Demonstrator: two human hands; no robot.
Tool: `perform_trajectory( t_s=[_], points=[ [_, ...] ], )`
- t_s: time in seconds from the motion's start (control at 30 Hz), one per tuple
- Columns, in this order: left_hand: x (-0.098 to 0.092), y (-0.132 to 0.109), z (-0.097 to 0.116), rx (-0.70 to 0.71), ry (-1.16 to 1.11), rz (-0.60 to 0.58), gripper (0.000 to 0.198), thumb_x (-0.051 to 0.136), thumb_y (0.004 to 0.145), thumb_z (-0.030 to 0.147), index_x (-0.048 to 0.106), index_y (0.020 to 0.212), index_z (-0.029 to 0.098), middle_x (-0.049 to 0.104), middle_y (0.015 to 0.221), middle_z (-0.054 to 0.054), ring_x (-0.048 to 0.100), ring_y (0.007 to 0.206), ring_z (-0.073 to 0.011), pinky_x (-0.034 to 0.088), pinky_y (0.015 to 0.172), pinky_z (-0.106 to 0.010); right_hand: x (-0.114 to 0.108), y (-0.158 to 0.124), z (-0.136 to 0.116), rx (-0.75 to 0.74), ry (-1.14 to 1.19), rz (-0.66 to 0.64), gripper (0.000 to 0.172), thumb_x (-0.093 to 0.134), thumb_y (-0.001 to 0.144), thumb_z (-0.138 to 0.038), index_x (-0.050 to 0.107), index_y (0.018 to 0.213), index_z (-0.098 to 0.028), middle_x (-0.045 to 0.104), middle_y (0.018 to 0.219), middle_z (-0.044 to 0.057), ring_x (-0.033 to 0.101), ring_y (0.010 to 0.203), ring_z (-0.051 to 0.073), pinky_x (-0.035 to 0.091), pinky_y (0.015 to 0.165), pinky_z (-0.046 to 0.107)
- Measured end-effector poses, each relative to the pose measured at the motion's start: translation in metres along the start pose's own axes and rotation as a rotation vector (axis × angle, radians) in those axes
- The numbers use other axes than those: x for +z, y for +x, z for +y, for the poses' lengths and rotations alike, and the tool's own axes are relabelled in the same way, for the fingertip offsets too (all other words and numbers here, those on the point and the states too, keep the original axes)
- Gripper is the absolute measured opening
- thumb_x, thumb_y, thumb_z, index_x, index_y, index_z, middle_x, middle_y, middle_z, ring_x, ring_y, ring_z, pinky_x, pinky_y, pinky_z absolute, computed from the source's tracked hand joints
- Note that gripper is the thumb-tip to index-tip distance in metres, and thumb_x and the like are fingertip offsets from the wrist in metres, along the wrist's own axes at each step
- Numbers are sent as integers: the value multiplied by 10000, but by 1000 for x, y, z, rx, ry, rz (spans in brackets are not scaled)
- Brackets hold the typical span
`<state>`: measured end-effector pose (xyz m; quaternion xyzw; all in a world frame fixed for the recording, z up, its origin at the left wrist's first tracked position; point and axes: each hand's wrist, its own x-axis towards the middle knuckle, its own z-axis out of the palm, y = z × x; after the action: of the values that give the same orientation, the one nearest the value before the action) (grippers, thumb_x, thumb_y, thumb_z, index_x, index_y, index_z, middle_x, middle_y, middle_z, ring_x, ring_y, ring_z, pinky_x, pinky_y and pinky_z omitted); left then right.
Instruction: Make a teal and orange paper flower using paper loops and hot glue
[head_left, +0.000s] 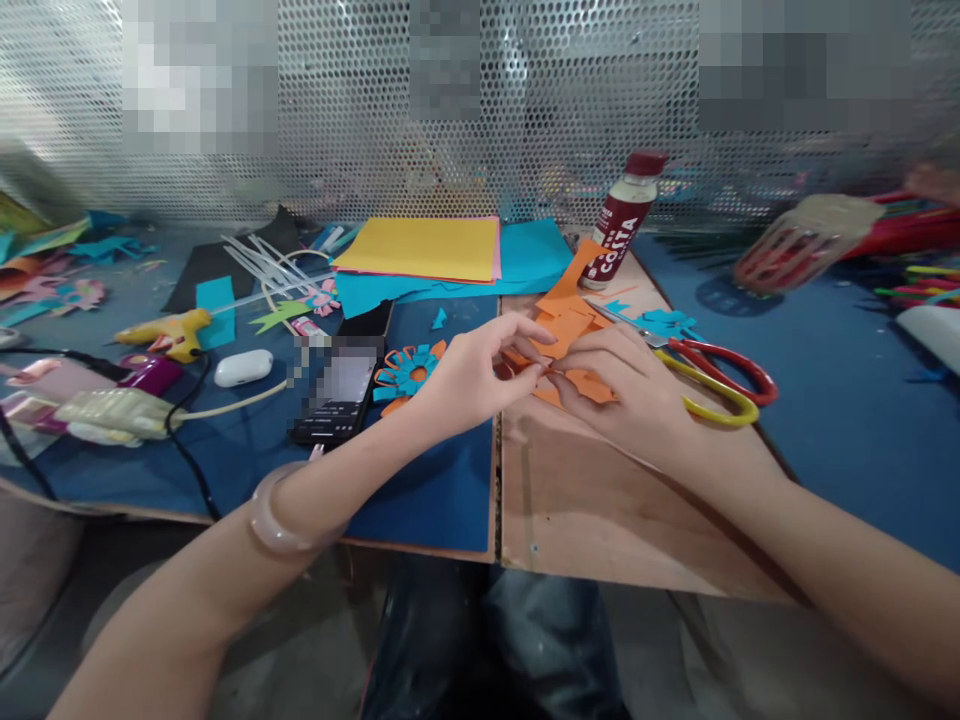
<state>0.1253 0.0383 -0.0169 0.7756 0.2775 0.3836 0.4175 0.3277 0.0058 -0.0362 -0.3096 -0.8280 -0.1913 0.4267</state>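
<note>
My left hand [480,370] and my right hand [630,385] meet at the fingertips over the wooden part of the table. Both pinch a small piece of orange paper, mostly hidden by the fingers. More orange paper pieces [566,325] lie right behind and beneath the hands. Beside my right wrist are scissors [724,385] with red and yellow handles, their blades towards the orange paper. A blue and orange paper flower [411,372] lies left of my left hand, partly covered by it.
A phone [337,390], a white earbud case [244,368] and a yellow glue gun [169,335] lie to the left. Yellow sheets [420,248] sit on blue paper [532,250] at the back. A Costa bottle [621,220] stands behind the orange paper. A clear cup [802,240] stands right.
</note>
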Motion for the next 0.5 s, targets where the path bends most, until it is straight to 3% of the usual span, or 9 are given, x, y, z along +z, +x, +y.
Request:
perform_trajectory(
  t_s=[0.13,0.5],
  points=[
    [0,0,0,31,50,18,222,646,869,193,632,1089,176,727,946,-55,717,906,-164,572,793,-270,-2,4,-8,155,82,27,106,664,881,-151,639,925,-243,697,849,31,663,808,196,555,725,364],
    [1,-1,-2,79,13,29,268,674,844,165,622,1106,191,727,1003,-58,714,975,-175,582,862,-300,-5,6,-11,358,277,18,71,657,907,-171,654,866,-229,691,867,35,628,749,159,499,601,303]
  ],
)
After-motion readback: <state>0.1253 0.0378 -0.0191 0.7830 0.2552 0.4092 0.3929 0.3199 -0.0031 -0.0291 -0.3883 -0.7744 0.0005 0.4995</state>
